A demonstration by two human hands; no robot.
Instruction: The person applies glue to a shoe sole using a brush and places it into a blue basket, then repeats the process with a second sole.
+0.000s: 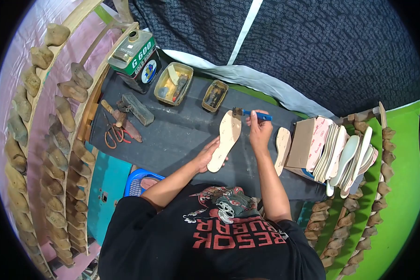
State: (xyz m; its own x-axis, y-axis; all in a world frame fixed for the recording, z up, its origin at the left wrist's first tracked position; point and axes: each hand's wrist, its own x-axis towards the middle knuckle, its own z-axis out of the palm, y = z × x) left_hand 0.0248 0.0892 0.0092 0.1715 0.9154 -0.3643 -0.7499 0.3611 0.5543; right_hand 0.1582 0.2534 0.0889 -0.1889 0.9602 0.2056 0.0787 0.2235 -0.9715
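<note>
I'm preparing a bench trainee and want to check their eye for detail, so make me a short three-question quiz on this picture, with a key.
1. Multiple choice: The left hand holds an insole. What does the right hand hold?
A) scissors
B) a blue-handled brush
C) a wooden shoe last
2. True or false: The head of the brush is at the end of the insole nearer the person's body.
3. Short answer: Which letter and number are printed large on the green-and-black can?

Key:
1. B, a blue-handled brush.
2. False; it is at the far end.
3. G 600.
</note>
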